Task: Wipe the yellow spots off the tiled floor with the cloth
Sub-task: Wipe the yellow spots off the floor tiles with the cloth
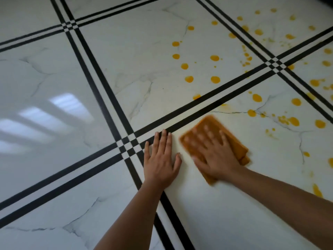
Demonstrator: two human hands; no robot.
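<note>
Right hand [215, 156] flat and spread on the folded orange cloth [207, 134], pressing it to the tiled floor [72, 78], blurred mid-swipe; left hand [161, 159] open, palm down, bracing just beside it on bare tile. Near the hands the tile looks clean, only a faint smear ahead. Plenty left, though: yellow spots [215, 79] dot the tiles beyond and to the right, so I'd call this early going.
</note>
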